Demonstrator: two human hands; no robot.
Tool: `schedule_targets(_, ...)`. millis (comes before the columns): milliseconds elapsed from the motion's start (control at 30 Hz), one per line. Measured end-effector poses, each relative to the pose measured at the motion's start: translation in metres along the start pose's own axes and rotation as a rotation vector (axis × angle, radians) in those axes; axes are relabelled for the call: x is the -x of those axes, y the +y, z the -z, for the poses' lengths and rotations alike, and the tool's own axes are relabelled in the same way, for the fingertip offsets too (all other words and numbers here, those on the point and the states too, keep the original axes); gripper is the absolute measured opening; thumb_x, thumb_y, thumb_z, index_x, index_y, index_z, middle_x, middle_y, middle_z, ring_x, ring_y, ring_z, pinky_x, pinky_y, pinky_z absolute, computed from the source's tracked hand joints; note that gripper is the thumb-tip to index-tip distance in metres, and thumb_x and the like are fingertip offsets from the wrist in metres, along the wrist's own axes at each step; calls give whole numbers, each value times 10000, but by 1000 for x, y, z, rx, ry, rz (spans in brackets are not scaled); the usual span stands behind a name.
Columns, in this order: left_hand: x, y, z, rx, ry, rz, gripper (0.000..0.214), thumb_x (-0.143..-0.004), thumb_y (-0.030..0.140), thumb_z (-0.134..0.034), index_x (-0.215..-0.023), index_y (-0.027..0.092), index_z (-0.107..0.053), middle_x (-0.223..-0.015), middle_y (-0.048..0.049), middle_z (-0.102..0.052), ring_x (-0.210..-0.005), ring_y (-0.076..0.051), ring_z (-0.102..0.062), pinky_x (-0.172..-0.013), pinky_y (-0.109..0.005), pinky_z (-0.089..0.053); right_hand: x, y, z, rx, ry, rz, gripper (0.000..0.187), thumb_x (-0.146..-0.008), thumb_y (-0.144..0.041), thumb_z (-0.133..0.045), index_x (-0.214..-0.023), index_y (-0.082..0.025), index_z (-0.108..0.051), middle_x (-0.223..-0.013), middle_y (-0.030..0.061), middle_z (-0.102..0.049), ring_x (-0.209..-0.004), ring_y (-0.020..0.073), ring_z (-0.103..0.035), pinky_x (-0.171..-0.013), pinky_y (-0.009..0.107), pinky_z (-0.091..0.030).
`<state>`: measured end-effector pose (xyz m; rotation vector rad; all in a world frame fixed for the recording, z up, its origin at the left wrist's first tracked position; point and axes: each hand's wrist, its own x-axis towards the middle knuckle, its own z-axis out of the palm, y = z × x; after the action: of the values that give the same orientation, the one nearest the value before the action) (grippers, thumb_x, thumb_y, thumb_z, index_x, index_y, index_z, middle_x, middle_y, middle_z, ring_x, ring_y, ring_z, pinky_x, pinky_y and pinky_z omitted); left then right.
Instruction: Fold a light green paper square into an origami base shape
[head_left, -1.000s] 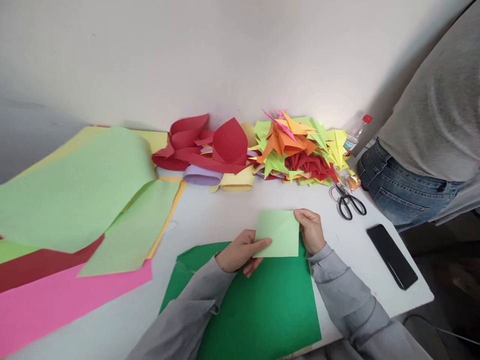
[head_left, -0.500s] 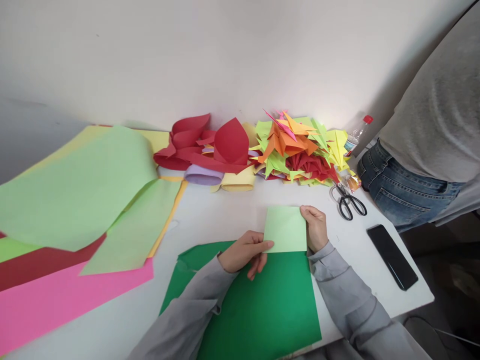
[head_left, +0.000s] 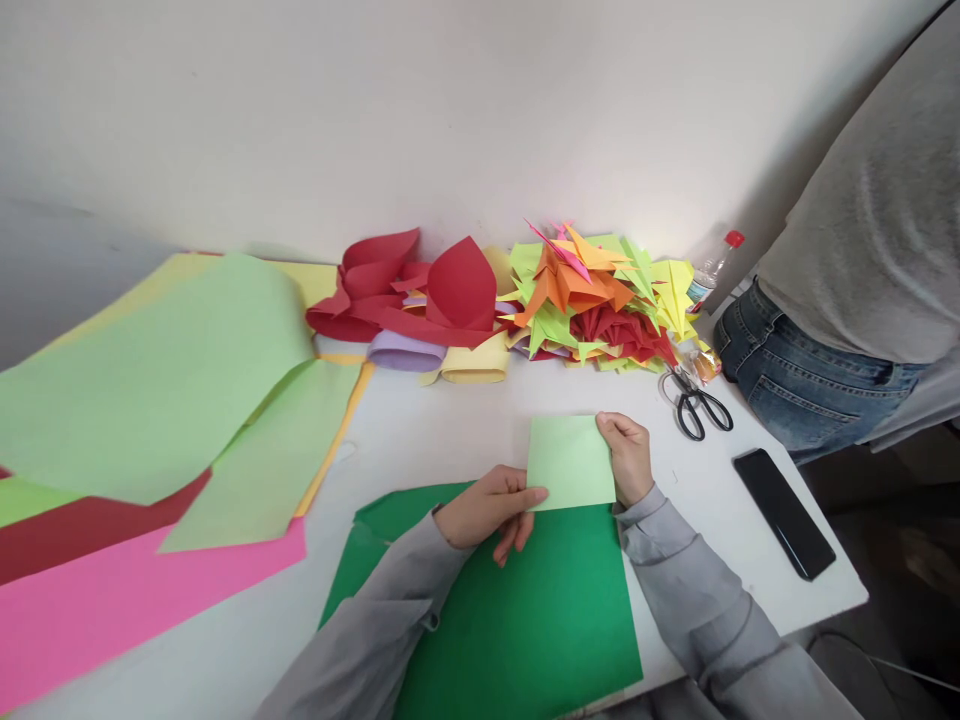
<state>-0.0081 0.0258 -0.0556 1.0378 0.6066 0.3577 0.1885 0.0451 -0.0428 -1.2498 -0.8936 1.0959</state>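
A light green square of paper (head_left: 571, 460) is held up between my two hands. My left hand (head_left: 491, 505) pinches its lower left corner, thumb on the near face, with the other fingers curled below. At the upper right corner, my right hand (head_left: 628, 455) grips the edge between thumb and fingers. Beneath them a large dark green sheet (head_left: 525, 610) lies on the white table, partly covered by my left sleeve.
Folded paper pieces (head_left: 592, 290) are heaped against the wall beside curled red paper (head_left: 461, 285). Large coloured sheets (head_left: 165, 380) spread over the left side. Black-handled scissors (head_left: 697, 405), a phone (head_left: 784, 512) and a bottle (head_left: 716, 270) lie right. A person (head_left: 847, 250) stands at the table's right edge.
The light green square has tilted very slightly between my hands. Both hands keep the same hold, and the other things have stayed in place.
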Motion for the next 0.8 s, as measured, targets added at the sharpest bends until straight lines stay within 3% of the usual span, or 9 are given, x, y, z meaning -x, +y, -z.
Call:
schedule_targets(100, 2, 3, -1, -51, -27, -17, 564, -766, 580, -593, -435, 127, -539, -309, -3, -490, -248, -84, -452, -293, -166, -366, 1, -2, 0, 11, 0, -8, 336, -638, -469, -727, -603, -150, -627, -511, -53, -458, -508, 83, -346, -498, 235, -303)
schedule_targets(200, 5, 7, -4, -58, 5, -13, 504, -738, 582, -624, -519, 132, -561, -339, 2, -527, -229, -73, -407, -268, -169, -317, -1, -4, 1, -9, -26, -52, 360, -615, -494, -739, -600, -154, -620, -498, -55, -462, -486, 78, -343, -479, 233, -298)
schedule_targets(333, 7, 9, -8, -102, 187, -54, 498, -670, 604, -673, -538, 146, -530, -292, 38, -456, -208, -50, -312, -249, -165, -193, 0, -5, 2, -25, -113, -126, 377, -589, -513, -754, -610, -156, -635, -494, -47, -510, -463, 77, -377, -458, 226, -315)
schedule_targets(433, 4, 7, -8, -94, 346, -106, 484, -661, 610, -672, -600, 144, -559, -298, 74, -410, -230, -51, -302, -259, -173, -203, 5, -3, -1, 1, -210, -167, 366, -572, -496, -772, -609, -147, -669, -508, -24, -564, -464, 88, -429, -454, 226, -339)
schedule_targets(567, 1, 4, -6, -71, 470, -151, 459, -698, 593, -648, -658, 139, -587, -363, 93, -388, -272, -45, -304, -269, -173, -208, 10, -2, -5, 48, -318, -174, 332, -580, -468, -777, -604, -148, -691, -511, -19, -585, -476, 87, -452, -457, 218, -346)
schedule_targets(800, 1, 4, -10, -22, 464, -162, 468, -721, 601, -621, -620, 150, -550, -342, 93, -364, -263, -48, -277, -273, -183, -197, 10, -2, -4, 48, -308, -179, 306, -577, -453, -779, -594, -158, -696, -506, -19, -586, -473, 93, -455, -460, 227, -343)
